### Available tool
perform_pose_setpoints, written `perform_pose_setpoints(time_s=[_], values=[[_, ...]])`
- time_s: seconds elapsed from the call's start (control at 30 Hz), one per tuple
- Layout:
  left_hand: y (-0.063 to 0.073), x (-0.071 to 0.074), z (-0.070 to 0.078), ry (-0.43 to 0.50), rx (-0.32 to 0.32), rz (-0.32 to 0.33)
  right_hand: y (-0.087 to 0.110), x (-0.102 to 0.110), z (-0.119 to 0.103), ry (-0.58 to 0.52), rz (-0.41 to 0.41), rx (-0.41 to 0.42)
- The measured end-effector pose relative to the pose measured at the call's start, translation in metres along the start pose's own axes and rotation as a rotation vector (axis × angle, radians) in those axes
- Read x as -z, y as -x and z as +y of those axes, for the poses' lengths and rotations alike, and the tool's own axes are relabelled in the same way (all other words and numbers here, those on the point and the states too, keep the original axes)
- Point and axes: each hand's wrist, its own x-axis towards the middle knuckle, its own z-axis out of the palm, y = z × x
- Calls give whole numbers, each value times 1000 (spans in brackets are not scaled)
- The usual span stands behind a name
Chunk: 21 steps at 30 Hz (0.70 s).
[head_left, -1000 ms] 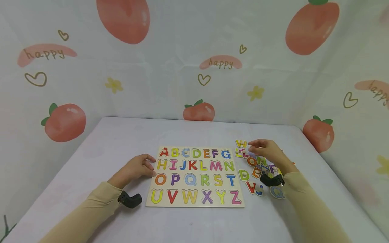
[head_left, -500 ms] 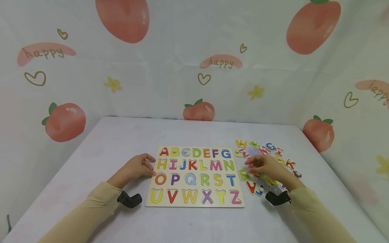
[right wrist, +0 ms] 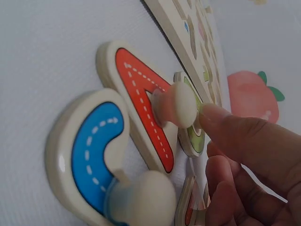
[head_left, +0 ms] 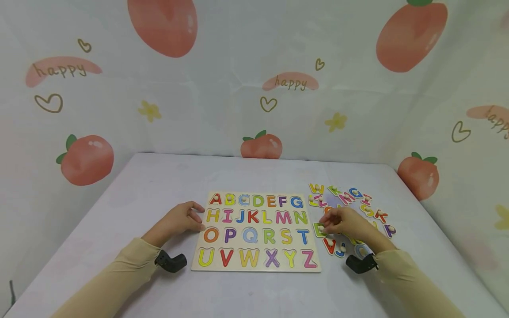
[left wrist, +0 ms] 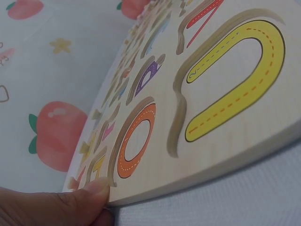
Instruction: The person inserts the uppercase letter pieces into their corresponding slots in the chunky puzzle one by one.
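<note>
A wooden alphabet puzzle board (head_left: 254, 245) lies flat in the middle of the table. Knobbed pieces for A (head_left: 215, 199), B (head_left: 229, 199) and C (head_left: 244, 200) sit in its top row. My left hand (head_left: 180, 219) touches the board's left edge, fingers relaxed, thumb (left wrist: 96, 188) over the rim in the left wrist view. To the right of the board, my right hand (head_left: 346, 223) pinches at the knob of the green letter D piece (right wrist: 196, 141), fingers curled. This piece lies flat, partly hidden by the hand. Beside it are the red V (right wrist: 136, 80) and blue J (right wrist: 84, 150) pieces.
Loose letter pieces are scattered right of the board, among them W (head_left: 317, 188), G (head_left: 355, 193), K (head_left: 380, 215) and P (head_left: 389, 230). My right hand hides several others. A fruit-patterned cloth backdrop (head_left: 222, 115) stands behind the table.
My right hand has come down and toward me from beside the W piece to the D piece, uncovering pieces at the back. My left hand stays at the board's edge.
</note>
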Motion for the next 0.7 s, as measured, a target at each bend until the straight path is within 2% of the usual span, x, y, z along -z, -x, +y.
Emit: perform_pose_setpoints(time_s=[0.17, 0.5, 0.7], values=[[0, 0, 0, -5, -3, 5, -1, -1, -3, 49, -5, 17], [0, -1, 0, -8, 0, 8, 0, -2, -7, 73, -20, 18], [0, -1, -1, -1, 0, 12, -1, 5, -20, 60, -30, 7]])
